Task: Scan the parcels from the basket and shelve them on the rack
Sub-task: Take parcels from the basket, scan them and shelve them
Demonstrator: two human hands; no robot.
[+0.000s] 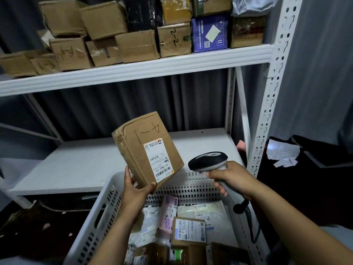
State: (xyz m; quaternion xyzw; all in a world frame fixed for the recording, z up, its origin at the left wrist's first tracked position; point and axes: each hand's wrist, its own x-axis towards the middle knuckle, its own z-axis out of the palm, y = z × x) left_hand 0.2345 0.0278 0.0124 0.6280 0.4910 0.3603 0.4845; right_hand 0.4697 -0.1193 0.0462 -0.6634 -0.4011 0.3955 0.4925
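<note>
My left hand [136, 190] grips the lower corner of a brown cardboard parcel [137, 144], tilted, with a white shipping label and handwritten marks facing me. My right hand [232, 177] holds a black and grey barcode scanner [208, 160] by its handle, its head just right of the parcel and turned toward the label. Both are held above the white perforated basket [107, 213], which contains several bagged and boxed parcels [189, 229]. Behind stands the white rack, whose lower shelf [76, 169] is bare.
The rack's upper shelf [133, 71] is packed with several cardboard boxes and a blue box [209, 33]. A perforated white upright [271, 104] rises at the right. Dark cloth and crumpled white paper [282, 153] lie right of the rack. A scanner cable [254, 226] hangs over the basket.
</note>
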